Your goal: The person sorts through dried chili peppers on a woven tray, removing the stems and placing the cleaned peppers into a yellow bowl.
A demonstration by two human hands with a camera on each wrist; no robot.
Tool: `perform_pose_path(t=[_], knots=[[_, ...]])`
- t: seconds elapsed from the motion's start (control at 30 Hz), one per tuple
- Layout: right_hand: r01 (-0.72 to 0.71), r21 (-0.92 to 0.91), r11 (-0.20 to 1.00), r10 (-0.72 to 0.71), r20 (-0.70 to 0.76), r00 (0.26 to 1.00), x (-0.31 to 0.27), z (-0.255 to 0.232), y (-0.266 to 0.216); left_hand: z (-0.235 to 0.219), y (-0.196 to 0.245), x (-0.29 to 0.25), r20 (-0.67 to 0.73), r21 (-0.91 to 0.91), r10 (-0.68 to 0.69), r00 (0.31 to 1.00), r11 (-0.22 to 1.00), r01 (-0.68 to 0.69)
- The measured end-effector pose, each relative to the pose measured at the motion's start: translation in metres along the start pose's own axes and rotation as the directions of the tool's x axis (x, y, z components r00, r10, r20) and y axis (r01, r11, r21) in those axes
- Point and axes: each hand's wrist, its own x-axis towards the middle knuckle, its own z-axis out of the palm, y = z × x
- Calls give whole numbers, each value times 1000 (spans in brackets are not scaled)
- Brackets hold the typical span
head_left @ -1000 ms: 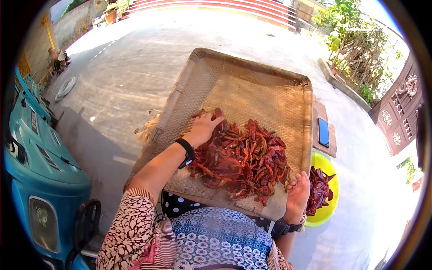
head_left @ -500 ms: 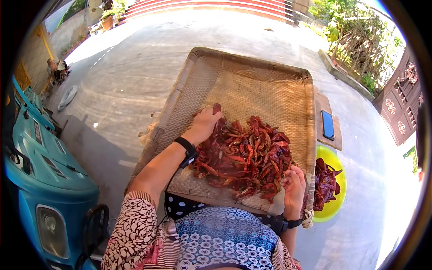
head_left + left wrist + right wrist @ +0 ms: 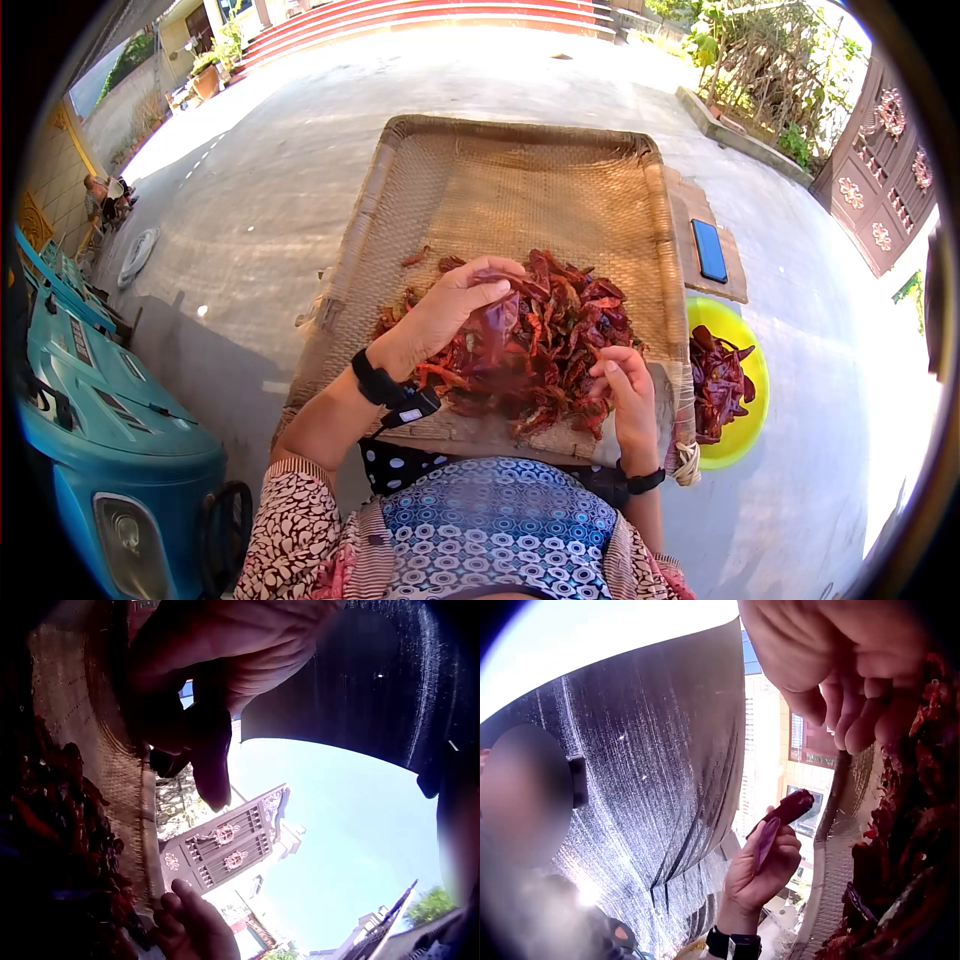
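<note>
My left hand [image 3: 440, 310] grips a dark red dried chili pepper [image 3: 793, 808] between thumb and fingers, over the left part of a chili pile. In the right wrist view the chili sticks up past the thumb, with a loose flap along its side. My right hand [image 3: 630, 395] hovers at the pile's near right edge. Its fingers [image 3: 870, 724] hang loosely bent, and nothing shows between them. Smaller, shriveled red chilies [image 3: 565, 330] lie heaped in the near half of a woven tray [image 3: 540, 128], whose front edge is close to my body.
Right of the tray stands a yellow basin [image 3: 755, 420] with larger dark red chilies [image 3: 718, 385]. A phone [image 3: 710, 252] lies on cardboard [image 3: 735, 275] by the tray's right rim. On my left is a blue vehicle [image 3: 130, 430]. One small chili [image 3: 415, 257] lies apart from the pile.
My left hand has come from the pile's far left edge toward me and to the right, bringing the chili along. My right fingers were spread, and they now bend inward.
</note>
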Motion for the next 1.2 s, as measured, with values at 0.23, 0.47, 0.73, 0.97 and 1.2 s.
perform_pose_path(t=[0.23, 0.47, 0.73, 0.97, 1.2], knots=[[42, -170, 984, -6, 204, 979, -1, 32, -3, 21, -40, -13, 213, -285, -202, 956, 923, 258], [-24, -126, 992, 58, 274, 960, -4, 38, 12, 21, -74, -25, 330, -564, -176, 927, 751, 344], [-71, 170, 983, 83, -63, 995, 2, -3, 16, 34, -80, -33, 3, -268, -180, 984, 947, 175], [163, 672, 723, -5, -230, 973, -3, -54, -7, 32, -92, -39, -87, -209, -130, 988, 972, 109], [-18, -305, 952, 78, 187, 979, -20, 22, 6, 39, -110, -42, -45, -286, -103, 994, 954, 86]])
